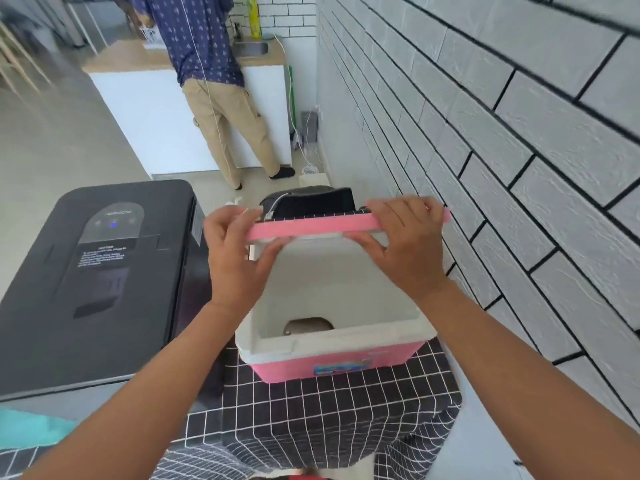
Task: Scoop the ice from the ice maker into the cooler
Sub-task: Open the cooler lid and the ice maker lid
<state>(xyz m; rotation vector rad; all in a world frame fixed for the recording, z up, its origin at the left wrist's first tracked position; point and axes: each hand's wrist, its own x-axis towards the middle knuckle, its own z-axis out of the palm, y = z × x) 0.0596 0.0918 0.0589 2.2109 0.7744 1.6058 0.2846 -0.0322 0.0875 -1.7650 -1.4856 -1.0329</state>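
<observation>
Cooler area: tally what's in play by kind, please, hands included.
Coolers: 1, pink cooler, open
Lids: 1, pink lid, held up by both hands
Ice makers: 1, black ice maker, closed
Hands: 2, left hand, right hand
Total: 5

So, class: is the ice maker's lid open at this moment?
No: the black ice maker has its lid flat and shut, while both hands, left and right, hold the cooler lid.
</observation>
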